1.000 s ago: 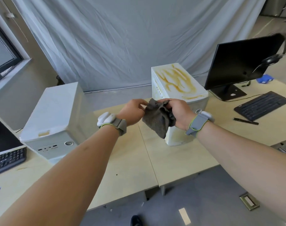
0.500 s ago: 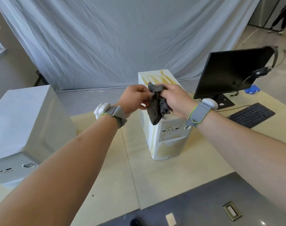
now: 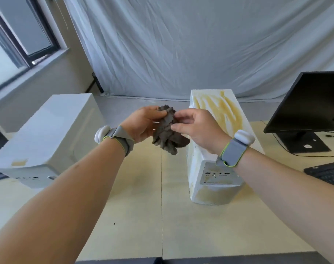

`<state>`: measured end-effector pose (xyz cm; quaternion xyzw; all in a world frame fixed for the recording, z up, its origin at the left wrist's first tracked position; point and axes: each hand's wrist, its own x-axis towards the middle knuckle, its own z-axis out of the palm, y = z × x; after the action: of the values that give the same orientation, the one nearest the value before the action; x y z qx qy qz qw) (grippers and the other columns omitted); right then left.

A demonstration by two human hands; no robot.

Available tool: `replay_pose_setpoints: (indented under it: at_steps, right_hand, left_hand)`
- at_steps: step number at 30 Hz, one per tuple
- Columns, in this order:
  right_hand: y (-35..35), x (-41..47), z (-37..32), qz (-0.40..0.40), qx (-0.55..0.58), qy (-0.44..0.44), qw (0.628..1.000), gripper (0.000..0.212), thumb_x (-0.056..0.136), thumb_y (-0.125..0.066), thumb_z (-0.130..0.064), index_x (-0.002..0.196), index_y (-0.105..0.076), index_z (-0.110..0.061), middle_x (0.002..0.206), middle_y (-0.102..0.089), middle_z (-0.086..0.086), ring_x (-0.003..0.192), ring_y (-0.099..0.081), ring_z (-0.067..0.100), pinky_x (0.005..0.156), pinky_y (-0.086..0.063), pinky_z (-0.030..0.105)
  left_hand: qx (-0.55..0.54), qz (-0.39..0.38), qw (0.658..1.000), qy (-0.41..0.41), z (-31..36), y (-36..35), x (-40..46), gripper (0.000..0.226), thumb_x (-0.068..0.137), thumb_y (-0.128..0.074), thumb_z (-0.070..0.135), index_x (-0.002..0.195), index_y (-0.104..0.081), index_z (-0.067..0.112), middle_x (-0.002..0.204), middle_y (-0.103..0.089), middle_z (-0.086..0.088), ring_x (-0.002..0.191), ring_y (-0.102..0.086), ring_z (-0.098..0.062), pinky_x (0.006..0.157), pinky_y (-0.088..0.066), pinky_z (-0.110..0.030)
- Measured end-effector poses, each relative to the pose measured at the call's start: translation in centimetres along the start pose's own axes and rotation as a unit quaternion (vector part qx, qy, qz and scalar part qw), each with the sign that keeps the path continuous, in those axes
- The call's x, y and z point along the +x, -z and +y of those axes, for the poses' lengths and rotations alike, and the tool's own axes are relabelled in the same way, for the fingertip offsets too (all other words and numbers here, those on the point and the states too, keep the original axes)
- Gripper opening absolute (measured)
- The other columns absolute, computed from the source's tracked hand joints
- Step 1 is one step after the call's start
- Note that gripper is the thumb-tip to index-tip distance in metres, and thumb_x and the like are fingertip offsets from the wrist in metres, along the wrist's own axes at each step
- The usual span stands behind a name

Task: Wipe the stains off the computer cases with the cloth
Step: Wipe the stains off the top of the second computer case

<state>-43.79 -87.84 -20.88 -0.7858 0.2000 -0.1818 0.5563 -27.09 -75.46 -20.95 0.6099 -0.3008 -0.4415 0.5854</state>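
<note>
A crumpled dark grey cloth (image 3: pixel 167 133) hangs in the air between my two hands, above the desk. My left hand (image 3: pixel 143 123) grips its upper left part with curled fingers. My right hand (image 3: pixel 197 126) pinches its right side between thumb and fingers. Behind my right hand stands a white computer case (image 3: pixel 217 174) with yellow-brown smears on its top and front. A second white computer case (image 3: pixel 48 134) lies to the left, with a small tan stain near its front edge.
A black monitor (image 3: pixel 312 103) stands at the right on the light wooden desk (image 3: pixel 139 210), with a black keyboard (image 3: pixel 328 173) in front of it. Another keyboard edge shows at the far left. A grey sheet hangs behind; a window is at upper left.
My hands have bunched the cloth tighter and shifted left of the stained case. The view has turned left, so the left case and window show more.
</note>
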Motion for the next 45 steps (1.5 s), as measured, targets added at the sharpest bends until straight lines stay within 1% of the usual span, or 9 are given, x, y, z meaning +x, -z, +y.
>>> replay_pose_setpoints:
  at_steps: [4, 15, 22, 26, 31, 34, 39, 41, 45]
  right_hand:
    - [-0.2, -0.1, 0.8, -0.021, -0.05, 0.007, 0.998, 0.021, 0.076, -0.084, -0.02, 0.092, -0.072, -0.017, 0.086, -0.075, 0.004, 0.081, -0.073, 0.025, 0.083, -0.06, 0.049]
    - [3.4, -6.1, 0.7, -0.211, -0.213, 0.114, 0.947, 0.009, 0.078, -0.076, -0.024, 0.076, -0.068, -0.021, 0.074, -0.066, -0.005, 0.063, -0.056, 0.007, 0.062, -0.049, 0.03]
    - [-0.1, -6.4, 1.8, -0.253, -0.114, 0.032, 0.96, 0.078, 0.061, -0.087, -0.045, 0.127, -0.057, -0.018, 0.119, -0.061, 0.0, 0.108, -0.059, 0.017, 0.093, -0.051, 0.034]
    - [-1.3, -7.5, 3.0, -0.337, 0.029, 0.009, 0.941, 0.035, 0.074, -0.08, 0.001, 0.107, -0.072, -0.009, 0.103, -0.074, 0.0, 0.099, -0.065, 0.01, 0.087, -0.048, 0.028]
    - [-2.0, -7.5, -0.1, -0.287, 0.253, -0.034, 0.923, 0.023, 0.079, -0.059, 0.002, 0.098, -0.068, -0.006, 0.09, -0.071, 0.012, 0.086, -0.067, 0.024, 0.084, -0.053, 0.033]
    - [-1.4, -6.9, -2.8, -0.235, 0.314, -0.049, 0.919, 0.015, 0.097, -0.051, 0.0, 0.096, -0.063, -0.008, 0.084, -0.069, 0.01, 0.078, -0.068, 0.02, 0.078, -0.058, 0.03]
    - [-1.4, -6.5, -4.2, -0.213, 0.347, -0.168, 0.898, 0.022, 0.104, -0.049, -0.018, 0.106, -0.064, -0.002, 0.094, -0.07, 0.018, 0.083, -0.072, 0.03, 0.073, -0.061, 0.039]
    - [-2.0, -6.2, -4.0, -0.188, 0.344, -0.207, 0.897, 0.033, 0.105, -0.049, -0.028, 0.111, -0.064, 0.002, 0.101, -0.072, 0.019, 0.09, -0.073, 0.031, 0.077, -0.06, 0.041]
    - [-2.9, -5.8, -1.7, -0.186, 0.263, -0.285, 0.903, 0.066, 0.102, -0.041, -0.058, 0.126, -0.064, -0.001, 0.119, -0.071, 0.019, 0.108, -0.07, 0.033, 0.092, -0.055, 0.046]
  left_hand:
    - [-0.047, 0.05, 0.998, -0.002, -1.4, -1.9, -2.2, 0.026, 0.099, -0.058, 0.015, 0.073, -0.063, 0.015, 0.084, -0.064, -0.009, 0.077, -0.062, -0.025, 0.075, -0.052, -0.038]
    - [-0.165, 0.335, 0.925, -0.069, -4.4, -6.1, -9.7, 0.017, 0.101, -0.051, 0.015, 0.084, -0.052, 0.012, 0.078, -0.054, -0.009, 0.073, -0.057, -0.025, 0.077, -0.051, -0.039]
    - [-0.002, 0.196, 0.981, -0.016, -1.8, -9.5, -10.8, 0.021, 0.098, -0.06, 0.017, 0.078, -0.056, 0.012, 0.073, -0.049, -0.01, 0.06, -0.05, -0.02, 0.061, -0.047, -0.032]
    - [-0.004, 0.17, 0.985, -0.02, 0.4, -9.7, -11.9, 0.022, 0.103, -0.052, 0.015, 0.082, -0.054, 0.012, 0.07, -0.049, -0.006, 0.058, -0.048, -0.017, 0.058, -0.048, -0.027]
    - [0.044, 0.254, 0.966, 0.033, 0.2, -5.4, -14.8, 0.026, 0.104, -0.054, 0.034, 0.092, -0.065, 0.014, 0.089, -0.066, -0.01, 0.085, -0.064, -0.024, 0.081, -0.056, -0.035]
    - [0.043, 0.258, 0.957, 0.121, -2.1, -3.4, -15.9, 0.043, 0.097, -0.058, 0.056, 0.098, -0.074, 0.016, 0.093, -0.059, -0.014, 0.08, -0.058, -0.03, 0.072, -0.05, -0.038]
    - [-0.206, 0.037, 0.976, 0.065, -4.8, -3.5, -16.3, 0.111, 0.076, -0.054, 0.083, 0.148, -0.043, -0.002, 0.144, -0.048, -0.029, 0.134, -0.047, -0.045, 0.117, -0.03, -0.059]
    - [-0.222, -0.024, 0.975, 0.019, -6.0, -4.9, -16.2, 0.102, 0.083, -0.065, 0.066, 0.148, -0.036, -0.007, 0.147, -0.045, -0.028, 0.136, -0.045, -0.044, 0.114, -0.035, -0.054]
    - [-0.186, 0.045, 0.981, -0.014, -5.8, -6.0, -15.5, 0.06, 0.088, -0.058, 0.005, 0.142, -0.04, -0.014, 0.133, -0.048, -0.029, 0.122, -0.05, -0.042, 0.113, -0.037, -0.056]
